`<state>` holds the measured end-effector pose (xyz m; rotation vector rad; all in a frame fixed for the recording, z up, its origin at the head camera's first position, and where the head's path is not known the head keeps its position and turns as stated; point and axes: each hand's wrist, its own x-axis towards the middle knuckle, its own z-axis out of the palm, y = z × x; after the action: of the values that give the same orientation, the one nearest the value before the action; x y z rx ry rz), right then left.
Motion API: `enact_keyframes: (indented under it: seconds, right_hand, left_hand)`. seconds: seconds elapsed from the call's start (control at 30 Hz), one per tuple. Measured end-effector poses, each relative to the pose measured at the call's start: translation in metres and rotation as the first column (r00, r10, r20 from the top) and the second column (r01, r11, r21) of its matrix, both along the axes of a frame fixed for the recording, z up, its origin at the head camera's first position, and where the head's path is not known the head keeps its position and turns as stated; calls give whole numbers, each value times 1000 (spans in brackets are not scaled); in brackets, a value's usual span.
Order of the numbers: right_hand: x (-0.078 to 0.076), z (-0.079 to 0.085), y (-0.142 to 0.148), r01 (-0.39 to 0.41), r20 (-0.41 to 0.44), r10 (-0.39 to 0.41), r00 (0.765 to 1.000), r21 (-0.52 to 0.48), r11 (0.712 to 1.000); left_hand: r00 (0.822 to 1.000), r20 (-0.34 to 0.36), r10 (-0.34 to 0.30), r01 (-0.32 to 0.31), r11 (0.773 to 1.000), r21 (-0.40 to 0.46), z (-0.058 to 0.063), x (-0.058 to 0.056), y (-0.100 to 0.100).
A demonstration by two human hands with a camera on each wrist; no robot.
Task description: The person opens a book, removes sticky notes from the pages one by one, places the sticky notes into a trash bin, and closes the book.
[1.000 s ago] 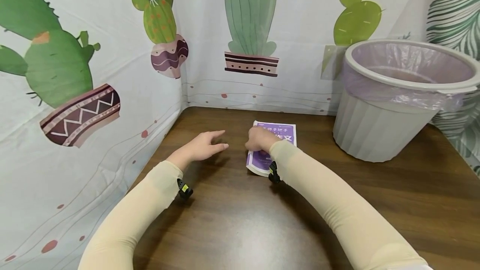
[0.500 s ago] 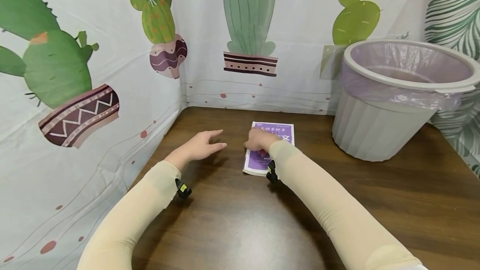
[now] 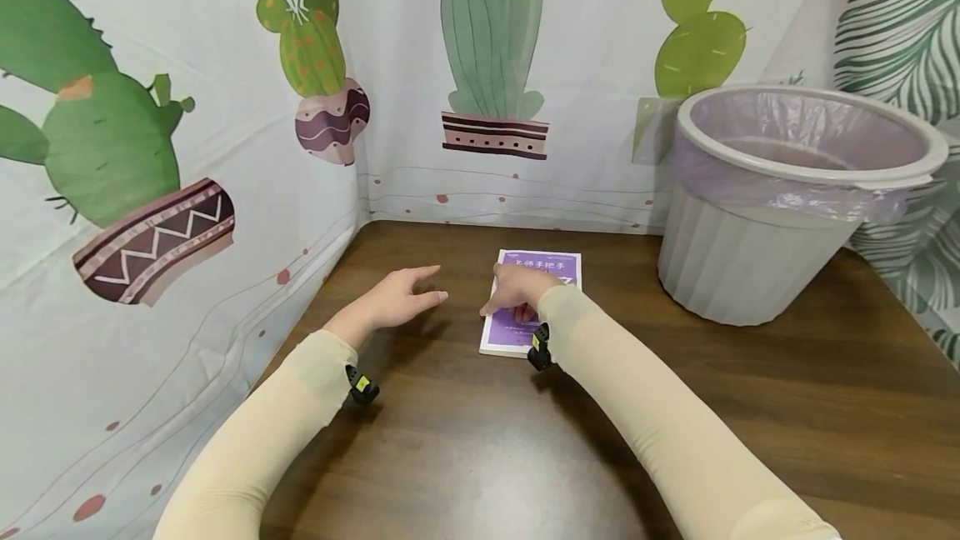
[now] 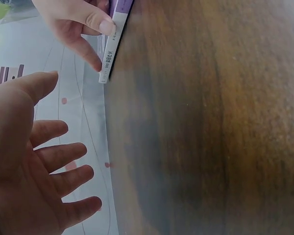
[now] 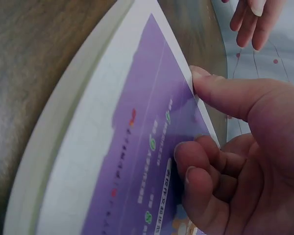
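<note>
A purple paperback book (image 3: 502, 332) with white borders and Chinese lettering lies face up on the brown table (image 3: 465, 423). Over its left half is my right hand (image 3: 523, 286), hiding part of the cover. Its thumb and extended index finger are spread along the book's spine (image 4: 108, 61), as the left wrist view shows. In the right wrist view the other fingers (image 5: 201, 181) curl close over the cover, while the thumb reaches the spine edge. Left of the book, apart from it, my left hand (image 3: 386, 298) hovers with its fingers spread, holding nothing.
A light grey waste bin (image 3: 738, 248) with a purple liner stands at the back right of the table. Cactus-printed cloth (image 3: 420, 182) hangs along the back and left edges. Small black cameras (image 3: 538, 348) sit on both wrists.
My right hand's index finger and thumb have spread apart from a more closed hold at the spine. The book's near-left corner, curled up earlier, now lies flatter. My left hand keeps its pose.
</note>
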<state>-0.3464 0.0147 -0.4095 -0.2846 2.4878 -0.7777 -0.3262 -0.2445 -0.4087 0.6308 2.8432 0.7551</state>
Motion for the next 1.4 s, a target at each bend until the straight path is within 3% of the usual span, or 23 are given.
enact_keyframes:
  seconds: [0.2, 0.57, 0.83, 0.97, 1.2, 1.33, 1.4]
  right_hand:
    - [-2, -1, -3, 33, -19, -33, 999, 10, 999]
    - [-4, -5, -3, 27, -70, -27, 997, 8, 1000]
    - [-5, -6, -5, 24, -88, -23, 996, 13, 1000]
    - [1, -7, -7, -18, -147, 23, 989, 38, 999]
    - [15, -9, -8, -145, -311, 152, 938, 47, 988]
    - [19, -4, -1, -194, -288, 177, 941, -34, 980]
    - [21, 4, 6, -254, -282, 230, 932, -54, 966]
  left_hand:
    - [1000, 2, 7, -7, 1000, -1, 3, -2, 0]
    - [997, -70, -45, 43, 999, -23, 0, -5, -1]
    - [996, -87, -23, 22, 1000, -17, 1, -3, -3]
    - [996, -94, -13, 12, 1000, -13, 1, -1, -3]
    - [992, -117, 37, -32, 998, 46, 5, 2, -3]
    - [990, -140, 15, -11, 1000, 29, 10, -2, 3]
    - [989, -150, -3, 5, 1000, 11, 16, -4, 7]
